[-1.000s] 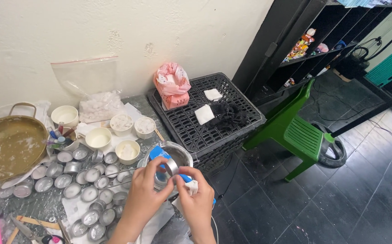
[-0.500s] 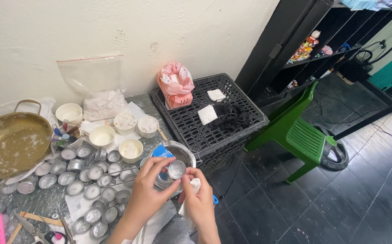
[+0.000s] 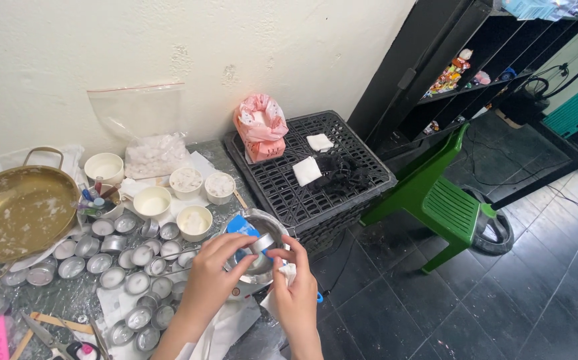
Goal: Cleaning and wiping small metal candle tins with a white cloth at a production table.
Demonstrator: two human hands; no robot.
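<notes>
1. Small tin cup point(image 3: 262, 243): pinched by left hand point(image 3: 212, 273) over a steel bowl point(image 3: 272, 223).
2. Right hand point(image 3: 295, 287): closed on white wad point(image 3: 289, 272), touching cup.
3. Tin cups point(image 3: 129, 267): many laid out on table, apparently empty; four white cups point(image 3: 194, 220) filled.

The left hand point(image 3: 212, 277) and right hand point(image 3: 295, 293) are showing bare, with forearms wearing no sleeves, gloves or rings.
</notes>
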